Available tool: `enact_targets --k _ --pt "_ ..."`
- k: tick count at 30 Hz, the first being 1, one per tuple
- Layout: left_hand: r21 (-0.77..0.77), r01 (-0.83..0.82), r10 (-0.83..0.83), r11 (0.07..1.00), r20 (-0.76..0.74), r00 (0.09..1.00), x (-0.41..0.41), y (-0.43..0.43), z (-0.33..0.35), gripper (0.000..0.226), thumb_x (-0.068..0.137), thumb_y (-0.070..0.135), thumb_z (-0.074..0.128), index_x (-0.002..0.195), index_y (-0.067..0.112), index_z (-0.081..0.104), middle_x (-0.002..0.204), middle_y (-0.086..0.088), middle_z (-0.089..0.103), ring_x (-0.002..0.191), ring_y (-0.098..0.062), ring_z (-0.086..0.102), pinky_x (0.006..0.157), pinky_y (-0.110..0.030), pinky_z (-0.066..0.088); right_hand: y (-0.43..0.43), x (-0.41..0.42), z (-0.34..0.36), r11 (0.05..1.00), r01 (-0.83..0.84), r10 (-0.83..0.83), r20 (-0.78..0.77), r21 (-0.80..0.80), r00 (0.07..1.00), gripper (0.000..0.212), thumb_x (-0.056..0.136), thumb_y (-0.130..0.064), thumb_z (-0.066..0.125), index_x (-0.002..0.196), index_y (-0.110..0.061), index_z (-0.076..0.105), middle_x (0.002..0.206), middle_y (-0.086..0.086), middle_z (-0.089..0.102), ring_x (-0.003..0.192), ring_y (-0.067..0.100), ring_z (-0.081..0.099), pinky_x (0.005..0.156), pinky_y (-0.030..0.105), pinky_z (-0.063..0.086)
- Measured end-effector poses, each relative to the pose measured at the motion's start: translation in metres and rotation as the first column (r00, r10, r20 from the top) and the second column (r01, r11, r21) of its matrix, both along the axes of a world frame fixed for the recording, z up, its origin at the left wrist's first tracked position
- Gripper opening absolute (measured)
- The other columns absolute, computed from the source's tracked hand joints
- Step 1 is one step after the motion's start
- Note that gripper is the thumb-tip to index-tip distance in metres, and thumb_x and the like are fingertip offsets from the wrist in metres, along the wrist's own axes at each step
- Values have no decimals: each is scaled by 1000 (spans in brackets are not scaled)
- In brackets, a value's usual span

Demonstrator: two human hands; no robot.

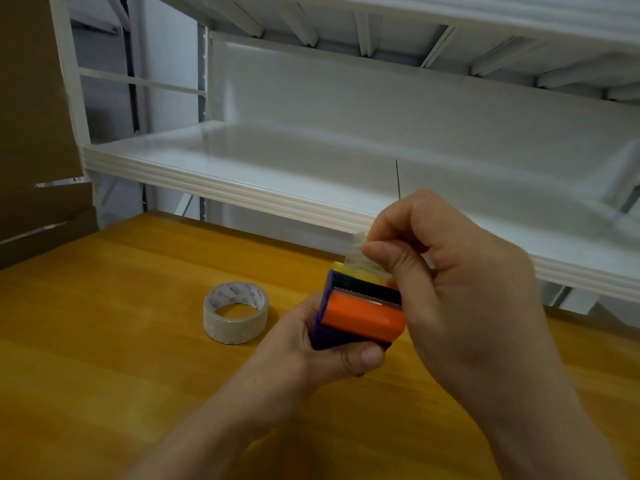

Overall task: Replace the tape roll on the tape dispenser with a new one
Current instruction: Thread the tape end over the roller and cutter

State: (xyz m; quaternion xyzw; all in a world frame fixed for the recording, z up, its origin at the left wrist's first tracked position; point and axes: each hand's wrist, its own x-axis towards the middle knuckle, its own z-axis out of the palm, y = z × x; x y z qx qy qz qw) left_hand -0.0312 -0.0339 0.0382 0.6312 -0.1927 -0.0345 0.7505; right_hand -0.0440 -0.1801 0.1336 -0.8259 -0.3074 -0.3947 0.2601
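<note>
The tape dispenser (363,315) has an orange front, deep blue sides, a yellow top band and a black toothed strip. The strip of tape (360,252) at its 12 o'clock is cloudy white. At its 9 o'clock, the tape roll (235,328) is milky beige, with blue and red lettering on its core. The table (138,306) is honey-yellow wood grain, the shelving (277,168) white, and the cardboard (31,98) at 10 o'clock brown.
</note>
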Motion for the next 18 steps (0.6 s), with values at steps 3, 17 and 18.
enact_targets --k 3,17,18 --pt "1 -2 2 1000 6 1000 1 1 1 50 72 29 79 116 12 64 106 -8 73 101 -23 70 79 -25 55 -10 -2 6 998 -55 57 -112 19 992 3 86 -30 59 83 -31 58 75 -15 63 78 10 60 64 28 48" --pt "22 2 -2 1000 -6 1000 0 -2 1 47 74 30 80 115 13 65 105 -6 74 100 -20 70 78 -22 54 -16 -2 10 999 -29 26 -119 -28 993 6 87 -37 60 82 -33 60 79 -17 62 79 5 61 59 20 48" --pt "25 4 -4 1000 -1 1000 0 -1 1 46 75 29 81 115 14 66 104 -5 74 100 -19 70 78 -22 54 -17 -1 10 999 -31 29 -119 -22 992 6 87 -37 61 82 -33 61 78 -17 62 79 5 61 60 21 49"
